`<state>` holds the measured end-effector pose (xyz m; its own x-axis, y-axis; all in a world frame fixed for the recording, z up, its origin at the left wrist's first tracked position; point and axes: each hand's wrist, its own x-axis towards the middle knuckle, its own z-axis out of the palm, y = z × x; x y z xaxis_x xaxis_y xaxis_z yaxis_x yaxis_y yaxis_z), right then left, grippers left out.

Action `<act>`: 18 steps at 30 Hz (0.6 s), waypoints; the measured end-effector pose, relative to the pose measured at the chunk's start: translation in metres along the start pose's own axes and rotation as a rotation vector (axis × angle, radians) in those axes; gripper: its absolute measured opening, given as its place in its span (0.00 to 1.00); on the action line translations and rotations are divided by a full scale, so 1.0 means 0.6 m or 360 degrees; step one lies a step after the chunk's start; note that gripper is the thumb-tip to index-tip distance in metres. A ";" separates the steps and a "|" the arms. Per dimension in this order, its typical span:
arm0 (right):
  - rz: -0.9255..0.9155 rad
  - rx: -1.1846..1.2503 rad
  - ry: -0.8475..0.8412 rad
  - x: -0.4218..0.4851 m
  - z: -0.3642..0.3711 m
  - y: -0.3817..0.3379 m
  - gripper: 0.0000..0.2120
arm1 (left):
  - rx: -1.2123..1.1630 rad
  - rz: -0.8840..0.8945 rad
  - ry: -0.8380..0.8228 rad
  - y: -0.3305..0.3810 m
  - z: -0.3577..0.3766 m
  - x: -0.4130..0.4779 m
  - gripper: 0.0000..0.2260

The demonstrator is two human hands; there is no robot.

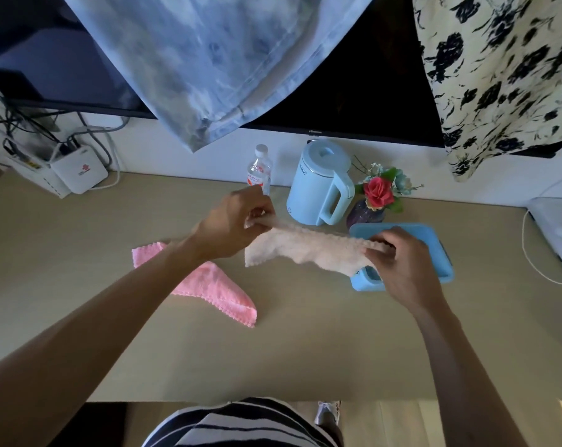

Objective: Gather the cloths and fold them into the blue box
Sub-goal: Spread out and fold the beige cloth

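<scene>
2 hands: both are above the table (79,253), and both hold the same cloth.
Left hand (231,224): its fingers are closed in a pinch on the left upper corner of the cream cloth (308,250), in front of the water bottle.
Right hand (405,269): its fingers are curled and pinch the right upper edge of the cream cloth, over the blue box.
Cream cloth: it is stretched between the 2 hands and hangs down from them; its lower edge is wavy and its right lower part lies in front of the box's near left corner.
Pink cloth (208,285): it lies flat on the table, to the left of the cream cloth, partly under the left forearm; no hand touches it.
Blue box (434,250): it stands on the table at the right, just in front of the vase; the right hand and the cloth cover most of its opening, so I cannot tell what is inside.
Back of table: a water bottle (260,169), a light blue kettle (321,185) and a dark vase with a red flower (378,195) stand in a row near the wall.
Above: a blue-white garment (208,59) and a flowered fabric (505,75) hang in front of a dark screen (369,91).
Left corner: a white router (79,172) with cables.
</scene>
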<state>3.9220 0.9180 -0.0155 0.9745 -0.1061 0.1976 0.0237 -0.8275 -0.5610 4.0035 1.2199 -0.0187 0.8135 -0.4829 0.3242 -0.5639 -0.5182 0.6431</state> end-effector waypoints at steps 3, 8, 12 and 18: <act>-0.0121 0.0045 -0.0227 -0.036 0.023 0.022 0.06 | 0.0026 -0.0002 -0.0203 -0.029 0.024 -0.054 0.05; 0.0007 0.0009 -0.0765 -0.125 0.123 0.097 0.05 | 0.0138 -0.0279 -0.0760 -0.095 0.129 -0.168 0.10; 0.0189 -0.0081 -0.1079 -0.198 0.193 0.154 0.03 | 0.0281 -0.0450 -0.1093 -0.106 0.205 -0.232 0.14; 0.0349 -0.0133 -0.1295 -0.238 0.215 0.191 0.10 | 0.0267 -0.0554 -0.1358 -0.115 0.246 -0.266 0.15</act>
<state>3.8145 0.9090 -0.2116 0.8126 0.1346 -0.5670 -0.1699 -0.8760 -0.4515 3.8917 1.2286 -0.2171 0.5980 -0.6017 -0.5295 -0.3753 -0.7939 0.4783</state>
